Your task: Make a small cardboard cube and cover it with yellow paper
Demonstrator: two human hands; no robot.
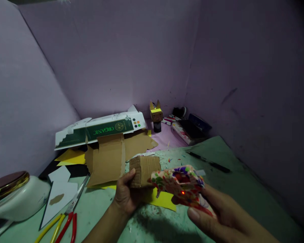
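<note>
While the left hand (126,194) holds a box (148,170) at the near middle of the head view, half closed with its thumb on the left side and its fingers mostly hidden, the right hand (223,212) closes round a flowered glue gun (164,182) just to the right, red light lit, front end toward the box; whether they touch is unclear. The box, of ridged cardboard, looks light and fairly stiff but easy to dent, so opposite walls near the corners seem the best hold. The glue gun is probably hard and smooth, safest by its handle.
</note>
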